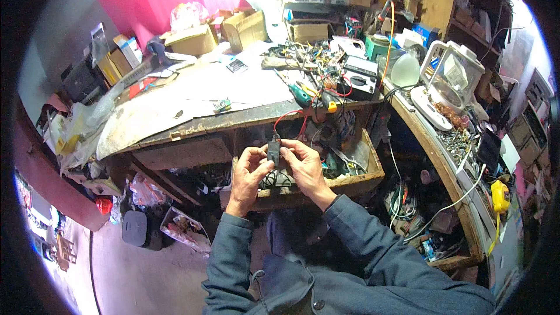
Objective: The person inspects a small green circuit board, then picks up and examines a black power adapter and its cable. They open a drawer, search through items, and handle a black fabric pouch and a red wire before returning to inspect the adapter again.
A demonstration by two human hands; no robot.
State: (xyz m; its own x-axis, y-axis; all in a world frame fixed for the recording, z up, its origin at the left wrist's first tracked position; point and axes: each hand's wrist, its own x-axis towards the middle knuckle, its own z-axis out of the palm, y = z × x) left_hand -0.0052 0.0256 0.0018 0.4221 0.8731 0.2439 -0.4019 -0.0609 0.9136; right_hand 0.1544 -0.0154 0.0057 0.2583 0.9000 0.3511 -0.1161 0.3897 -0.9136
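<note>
Between my two hands is a small dark box-shaped device [273, 153], held upright over an open drawer. My left hand [249, 176] pinches its left side with thumb and fingers. On the other side, my right hand [305, 169] grips it the same way. A red wire [286, 114] arches from the device's top toward the table edge. Dark cable [279, 179] hangs in loops just below. The wooden drawer [371, 166] holds loose parts and wires, partly hidden by my hands.
On the table [192, 108] lie a small green circuit board [222, 105], a green-handled tool [300, 95] and a heap of wires [303, 55]. A black-and-white meter-like box [357, 81] stands behind. The right-hand bench carries a clear-walled appliance [458, 76] and a yellow object [500, 196].
</note>
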